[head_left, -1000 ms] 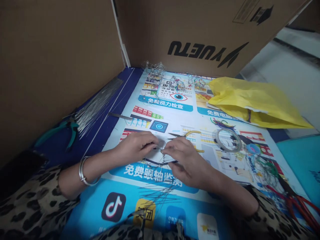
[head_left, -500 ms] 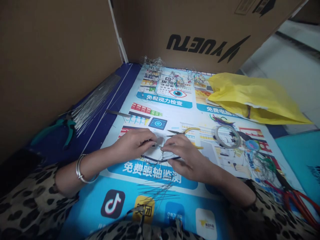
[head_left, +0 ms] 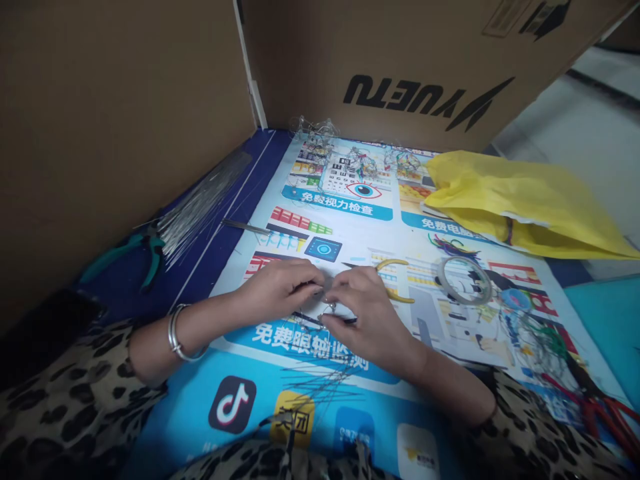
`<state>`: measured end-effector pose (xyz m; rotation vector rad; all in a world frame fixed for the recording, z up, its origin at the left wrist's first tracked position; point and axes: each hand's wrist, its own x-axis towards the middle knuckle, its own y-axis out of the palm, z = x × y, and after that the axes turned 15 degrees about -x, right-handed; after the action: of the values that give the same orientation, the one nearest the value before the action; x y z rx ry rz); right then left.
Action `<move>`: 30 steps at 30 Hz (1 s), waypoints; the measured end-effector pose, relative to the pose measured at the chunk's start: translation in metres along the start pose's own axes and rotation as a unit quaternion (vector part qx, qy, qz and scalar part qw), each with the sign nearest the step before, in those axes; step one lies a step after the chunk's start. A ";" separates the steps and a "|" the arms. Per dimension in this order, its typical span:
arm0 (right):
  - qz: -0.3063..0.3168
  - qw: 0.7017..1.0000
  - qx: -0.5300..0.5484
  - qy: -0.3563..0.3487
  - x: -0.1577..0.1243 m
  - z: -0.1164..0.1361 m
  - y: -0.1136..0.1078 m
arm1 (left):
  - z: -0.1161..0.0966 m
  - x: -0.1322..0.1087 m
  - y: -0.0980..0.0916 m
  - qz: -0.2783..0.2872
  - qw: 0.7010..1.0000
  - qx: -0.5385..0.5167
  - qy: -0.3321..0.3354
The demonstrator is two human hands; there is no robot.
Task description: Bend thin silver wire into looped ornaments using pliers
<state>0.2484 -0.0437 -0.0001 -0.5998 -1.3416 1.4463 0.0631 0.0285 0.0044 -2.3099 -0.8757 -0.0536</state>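
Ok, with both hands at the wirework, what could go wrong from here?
The small wirework is at the fingertips of the left hand and right hand, partly hidden; a thin strand might slip or bend out of shape.
Loose wires lie just on the wearer's side of the hands and could snag.
The yellow-handled pliers lie close by the right hand, so a knock could shift them.
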 end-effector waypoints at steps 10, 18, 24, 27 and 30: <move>0.041 0.996 -0.081 -0.006 -0.008 0.011 0.007 | 0.005 -0.002 0.002 -0.004 1.000 -0.014 0.008; 0.036 0.998 -0.046 -0.012 -0.008 0.006 0.005 | 0.003 -0.006 -0.005 -0.022 0.999 -0.043 0.009; 0.026 0.999 -0.034 -0.015 -0.009 0.005 0.005 | 0.004 -0.014 -0.011 -0.038 0.999 -0.035 0.015; 0.025 0.999 -0.028 -0.014 -0.009 0.004 0.005 | 0.003 -0.018 -0.015 -0.041 0.998 -0.032 0.024; 0.020 0.999 -0.024 -0.018 -0.009 0.003 0.006 | 0.003 -0.024 -0.021 -0.019 0.999 -0.033 0.028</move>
<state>0.2464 -0.0522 -0.0070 -0.6371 -1.4028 1.4670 0.0310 0.0282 0.0083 -2.3416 -0.9008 -0.1652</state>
